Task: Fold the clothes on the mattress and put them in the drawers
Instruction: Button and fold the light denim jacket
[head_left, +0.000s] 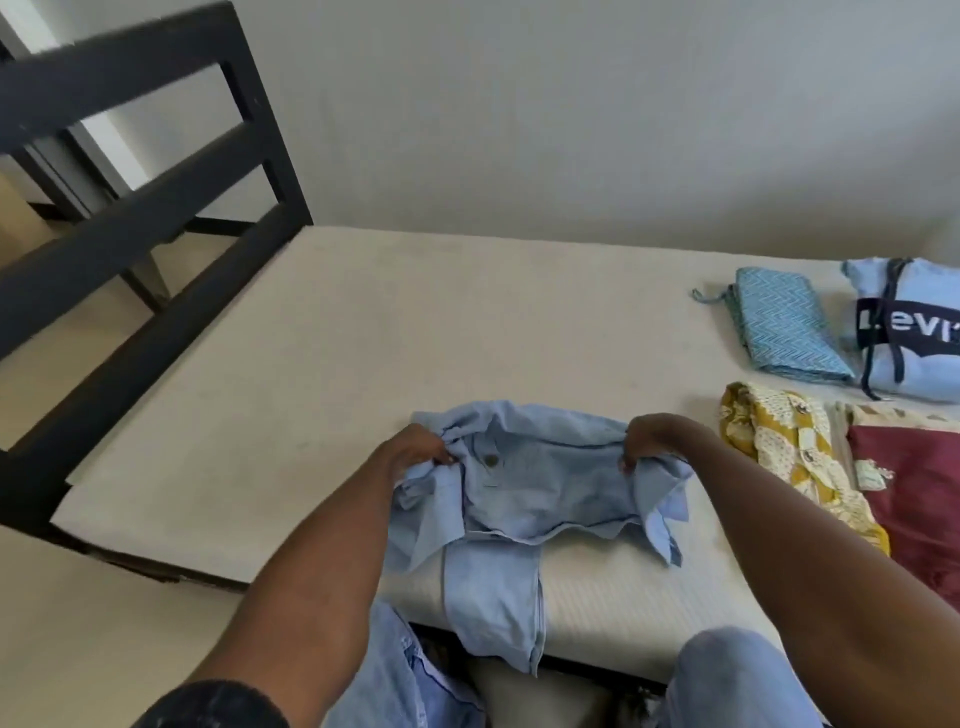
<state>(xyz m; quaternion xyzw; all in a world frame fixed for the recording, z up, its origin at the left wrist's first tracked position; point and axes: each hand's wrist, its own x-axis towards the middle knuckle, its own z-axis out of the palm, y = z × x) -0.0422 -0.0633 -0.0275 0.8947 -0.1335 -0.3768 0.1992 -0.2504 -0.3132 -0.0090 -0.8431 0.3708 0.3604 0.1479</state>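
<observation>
Against a grey wall, on the mattress (311, 332), left hand (415, 452) and right hand (649, 441) pinched the blue shirt (540, 488) mid-fold, fingers clamped on cloth; next, likely squaring it flat.

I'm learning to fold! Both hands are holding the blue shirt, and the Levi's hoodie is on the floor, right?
Not quite. Both hands, left and right, do hold the blue shirt, but the head view shows the Levi's hoodie lying on the mattress, not the floor.

Soft matt cloth shirt (524, 483); cream woven mattress (363, 338); black matt bed frame (140, 171).
</observation>
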